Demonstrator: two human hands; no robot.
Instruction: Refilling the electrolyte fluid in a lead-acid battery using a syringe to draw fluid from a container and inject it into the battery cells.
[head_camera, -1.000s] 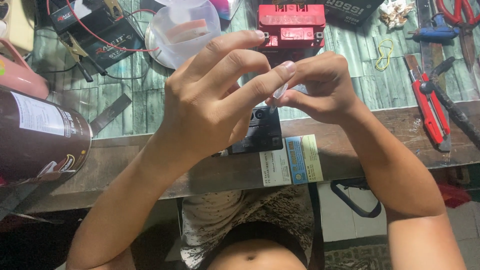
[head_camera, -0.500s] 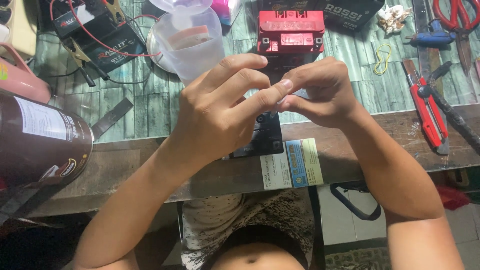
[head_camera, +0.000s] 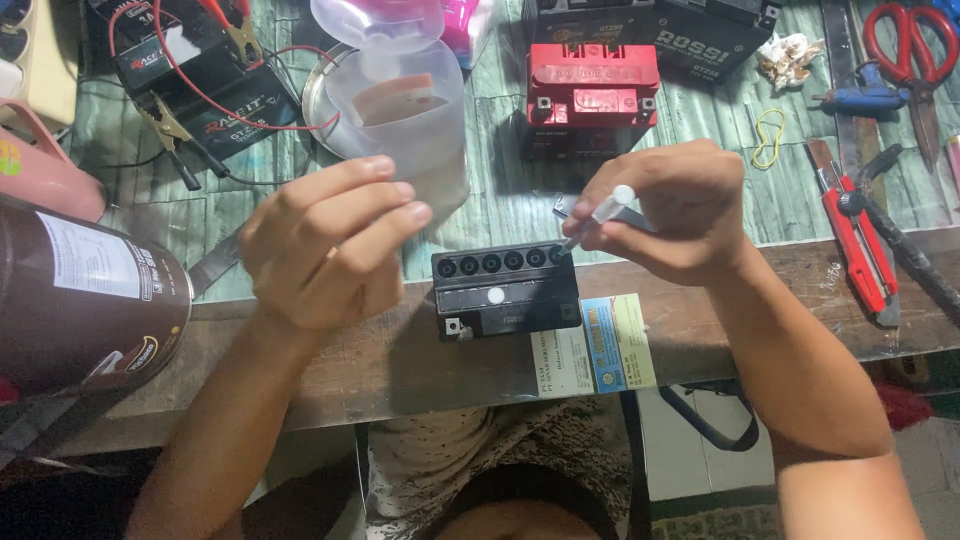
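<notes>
A: Near edge first. I see the small black battery (head_camera: 506, 292) sitting on the worktop (head_camera: 400, 360) lip, row of open filler holes on top. My right hand (head_camera: 665, 210) pinches a thin clear dropper (head_camera: 598, 216), tip touching or just over the rightmost hole; can't tell which.

B: Left hand?

A: Left hand (head_camera: 335, 245) is off the battery, fingers loosely curled, holding nothing I can see, hovering just left of it.

B: Risks?

A: Battery's unsteadied and close to the edge, so a nudge from the dropper could shift it, maybe tip it off. If the tip misses the hole, liquid prob. lands on the casing or the wood. Farther back, the clear plastic tub (head_camera: 405, 120) stands near my left knuckles; a careless swing could knock it. Red battery (head_camera: 592, 85) beyond, cutter (head_camera: 855, 235) at right, both well apart.

B: Vs. half a sec ago?

A: Then both hands were joined above the battery, fingertips together, hiding it. Now they've split: left went left, right dropped the dropper down to the holes.
</notes>
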